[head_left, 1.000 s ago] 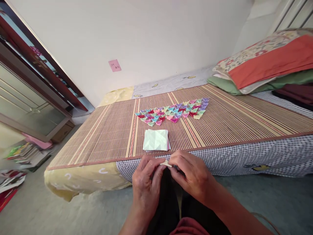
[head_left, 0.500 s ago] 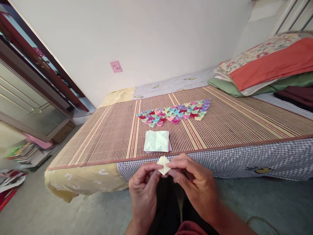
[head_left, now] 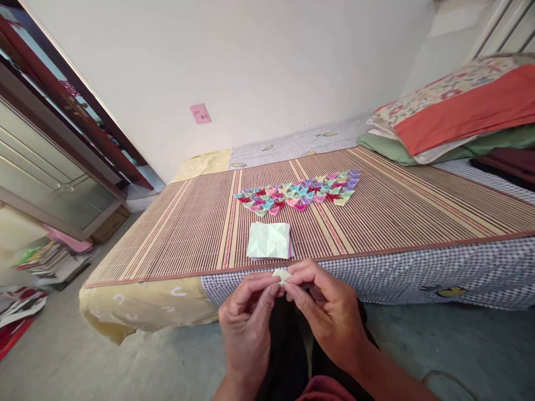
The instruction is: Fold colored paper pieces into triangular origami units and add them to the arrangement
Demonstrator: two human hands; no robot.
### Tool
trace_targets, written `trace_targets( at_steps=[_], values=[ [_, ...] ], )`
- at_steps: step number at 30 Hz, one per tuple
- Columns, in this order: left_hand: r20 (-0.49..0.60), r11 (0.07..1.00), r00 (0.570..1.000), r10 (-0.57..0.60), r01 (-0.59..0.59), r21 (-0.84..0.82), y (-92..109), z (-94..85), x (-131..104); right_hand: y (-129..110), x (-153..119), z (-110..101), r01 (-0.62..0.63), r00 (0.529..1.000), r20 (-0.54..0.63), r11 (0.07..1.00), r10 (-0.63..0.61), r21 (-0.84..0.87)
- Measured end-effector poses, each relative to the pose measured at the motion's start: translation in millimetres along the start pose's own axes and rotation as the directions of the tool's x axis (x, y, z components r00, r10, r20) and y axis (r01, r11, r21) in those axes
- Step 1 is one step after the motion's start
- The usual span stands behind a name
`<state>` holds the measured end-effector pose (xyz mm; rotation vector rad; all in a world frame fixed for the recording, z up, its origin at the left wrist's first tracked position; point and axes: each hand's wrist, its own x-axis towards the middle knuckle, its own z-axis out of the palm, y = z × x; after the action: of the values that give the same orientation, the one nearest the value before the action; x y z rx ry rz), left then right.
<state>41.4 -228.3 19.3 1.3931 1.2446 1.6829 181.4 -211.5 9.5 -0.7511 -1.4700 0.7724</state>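
Note:
Between my two hands, just in front of the bed's edge, is a small pale-yellow piece of folded paper. My left hand pinches its left side with thumb and forefinger. On its right side, the thumb and fingers of my right hand are closed on it too. Fingertips cover much of the paper's lower part. A stack of creased paper sheets, pale green on top, lies on the mat just beyond my hands. Farther back, several small folded paper pieces in many colours stand in rows.
A striped woven mat covers the bed, over a checked sheet. Pillows and folded bedding are piled at the right. A pink note is on the wall. Stacked magazines lie on the floor at left.
The folded paper showed as an upright diamond before; now only a low, flatter shape shows between my fingers. My right hand has shifted slightly left and up, closer to the left hand.

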Motion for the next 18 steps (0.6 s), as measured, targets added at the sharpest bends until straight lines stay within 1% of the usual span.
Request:
trace_targets(
  at_steps=[2, 6, 11, 15, 18],
  values=[
    [-0.008, 1.0, 1.0, -0.01, 0.01, -0.023, 2.2, 3.6, 0.0, 0.0, -0.4, 2.3, -0.037, 0.999, -0.032, 0.999, 0.038, 0.026],
    [-0.012, 0.994, 0.998, -0.059, 0.057, -0.091, 6.4, 7.8, 0.4, -0.6, 0.3, 4.2, -0.06, 0.996, -0.061, 0.997, 0.062, 0.046],
    [-0.018, 0.978, 0.989, -0.148, 0.144, -0.152, 6.4, 9.1, 1.1, 1.5, 0.6, 4.5, -0.085, 0.994, -0.074, 0.996, 0.086, 0.007],
    [-0.031, 0.968, 0.983, -0.183, 0.175, -0.182, 4.3, 10.2, 1.1, 3.4, -0.1, 4.6, -0.096, 0.992, -0.087, 0.995, 0.093, -0.022],
    [-0.017, 0.934, 0.964, -0.265, 0.252, -0.253, 1.1, 10.8, 2.2, 3.6, -0.8, 4.1, -0.104, 0.991, -0.093, 0.994, 0.101, -0.034]
  ],
)
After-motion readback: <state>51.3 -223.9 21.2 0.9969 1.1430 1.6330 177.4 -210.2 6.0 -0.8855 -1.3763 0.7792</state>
